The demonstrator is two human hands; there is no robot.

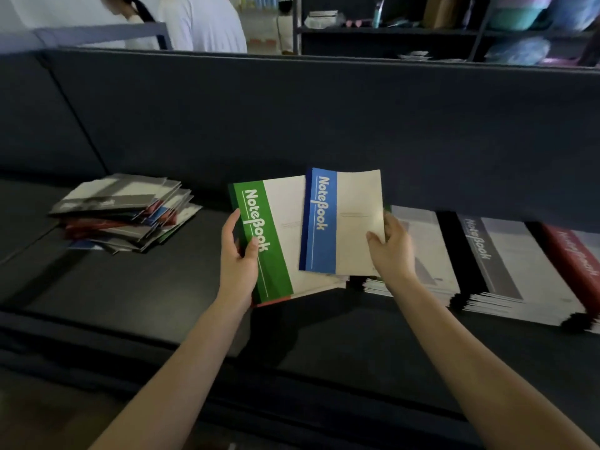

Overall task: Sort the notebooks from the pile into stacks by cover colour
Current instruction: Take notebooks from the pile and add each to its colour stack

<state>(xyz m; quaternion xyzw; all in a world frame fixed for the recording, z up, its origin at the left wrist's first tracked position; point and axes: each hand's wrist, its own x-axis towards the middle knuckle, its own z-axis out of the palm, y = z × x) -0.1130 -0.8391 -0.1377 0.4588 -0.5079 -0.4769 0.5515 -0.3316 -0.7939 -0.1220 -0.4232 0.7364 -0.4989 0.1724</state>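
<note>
My left hand (238,254) grips the left edge of a green-striped notebook (279,235), thumb on its cover, with at least one more notebook held underneath it. My right hand (391,251) pinches the right edge of a blue-striped notebook (344,222), which overlaps the green one's right side. Both are held above the dark table (130,287). A messy pile of mixed notebooks (126,211) lies at the left. To the right lie sorted stacks: a grey-covered stack (422,254), a black-striped stack (506,271) and a red-striped stack (581,254).
A dark partition wall (324,125) rises behind the table and overhangs the right stacks. Beyond it are shelves (422,30) with goods and two people in white tops (194,24). The table's front edge runs just below my forearms.
</note>
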